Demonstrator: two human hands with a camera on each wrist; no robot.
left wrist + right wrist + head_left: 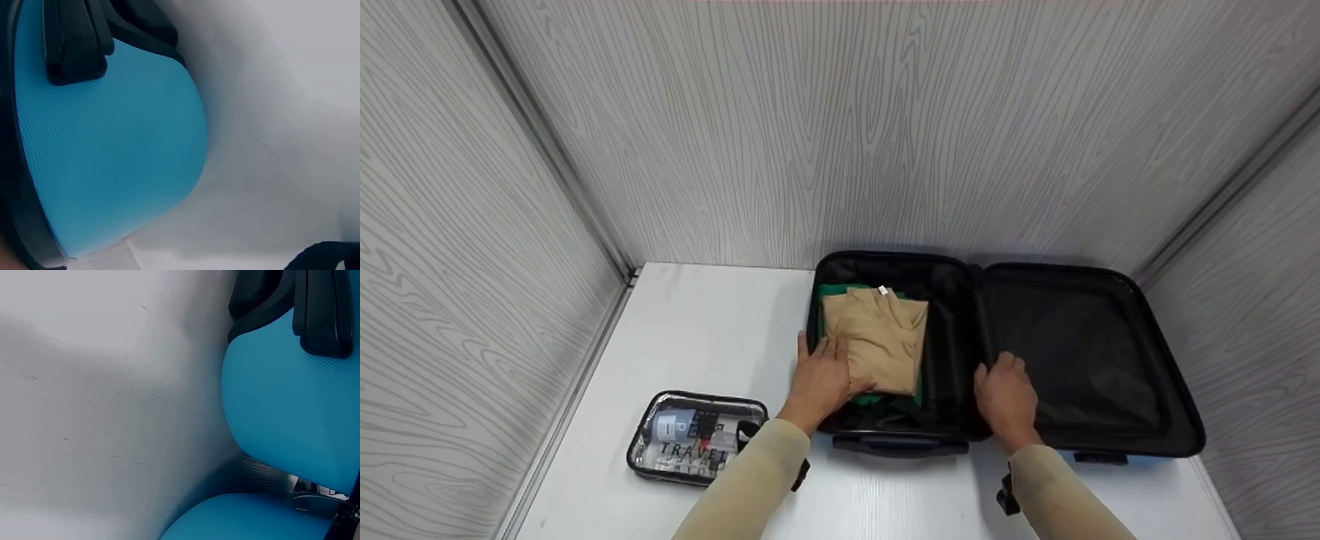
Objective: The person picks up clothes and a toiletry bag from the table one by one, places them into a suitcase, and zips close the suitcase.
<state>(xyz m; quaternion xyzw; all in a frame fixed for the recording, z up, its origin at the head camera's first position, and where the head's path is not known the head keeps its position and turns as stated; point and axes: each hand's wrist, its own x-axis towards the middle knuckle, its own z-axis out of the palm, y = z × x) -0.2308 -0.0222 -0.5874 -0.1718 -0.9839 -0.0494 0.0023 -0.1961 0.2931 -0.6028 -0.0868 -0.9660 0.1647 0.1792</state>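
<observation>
A suitcase (952,360) lies spread wide, black inside, with a blue shell that shows in both wrist views. In its left half, a folded tan shirt (877,341) with a small white label lies on green folded cloth (834,289). My left hand (821,382) rests on the shirt's lower left part, fingers spread and thumb along its near edge. At the middle, my right hand (1006,394) holds the rims where the two halves meet, thumb to the left and fingers bent over toward the lid. Neither wrist view shows the fingers.
A clear zip pouch (690,439) marked TRAVEL, with toiletries inside, lies on the white table (712,322) left of the suitcase. The lid half (1080,352) spreads to the right. Grey wood-patterned panels (840,135) stand at the back and both sides.
</observation>
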